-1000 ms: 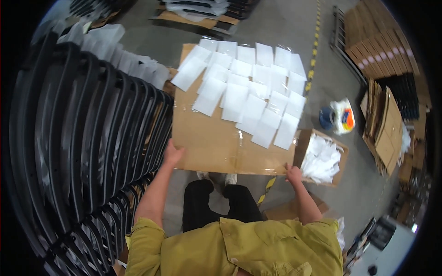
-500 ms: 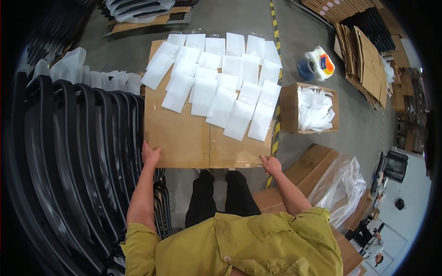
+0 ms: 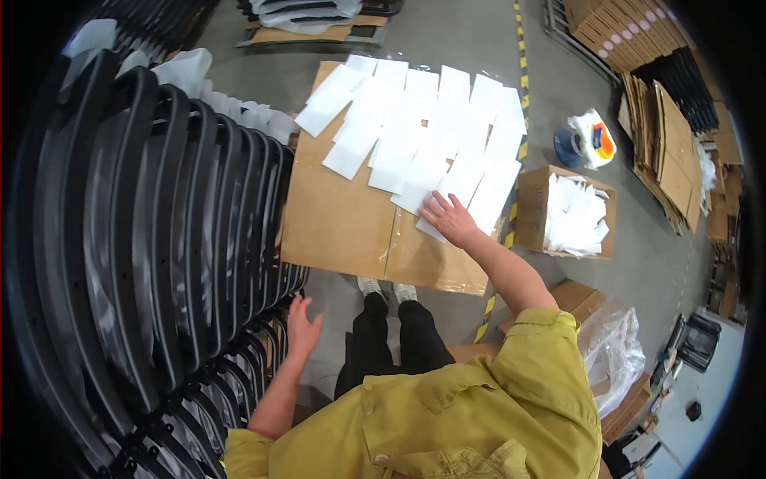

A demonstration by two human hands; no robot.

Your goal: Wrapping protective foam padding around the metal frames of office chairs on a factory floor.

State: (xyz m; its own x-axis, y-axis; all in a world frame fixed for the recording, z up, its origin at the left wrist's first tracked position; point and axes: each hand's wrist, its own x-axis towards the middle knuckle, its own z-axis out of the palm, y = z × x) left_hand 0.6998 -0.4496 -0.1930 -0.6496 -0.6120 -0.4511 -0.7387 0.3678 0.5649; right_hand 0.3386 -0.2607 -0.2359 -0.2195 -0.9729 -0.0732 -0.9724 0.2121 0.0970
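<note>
In front of me a flat cardboard sheet (image 3: 335,231) carries several white rectangular sheets (image 3: 348,153), overlapping in rough rows over its far part. My right hand (image 3: 449,219) lies on the nearest white sheets toward the right, fingers spread. Off the cardboard's near left corner, my left hand (image 3: 303,326) hangs in the air with fingers apart, beside the row of black frames; it holds nothing. Whether the white sheets are paper or thin foam I cannot tell.
Stacked black curved frames (image 3: 163,239) with white wrapping line the left side. To the right stand a cardboard box (image 3: 532,209) full of white pieces, a blue container (image 3: 568,148) and clear plastic film (image 3: 610,351). Yellow-black floor tape (image 3: 523,80) runs along the cardboard's right.
Both hands have left the cardboard's near corners. My right hand has moved onto the white sheets; my left has drawn back toward me. The view has shifted.
</note>
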